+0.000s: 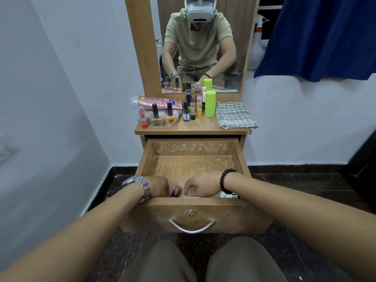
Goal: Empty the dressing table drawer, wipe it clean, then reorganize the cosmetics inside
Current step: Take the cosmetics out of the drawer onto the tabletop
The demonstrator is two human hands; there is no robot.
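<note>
Though tilted, bottle (176, 190) cap-down.

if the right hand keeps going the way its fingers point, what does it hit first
The right hand has its curled fingers aimed leftward, low inside the drawer. First in that line is probably the small dark red bottle, then the left hand; depth is uncertain.

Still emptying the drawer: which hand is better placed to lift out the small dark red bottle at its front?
Probably left: the left hand sits right beside the dark red bottle; the right hand is slightly farther.
</note>
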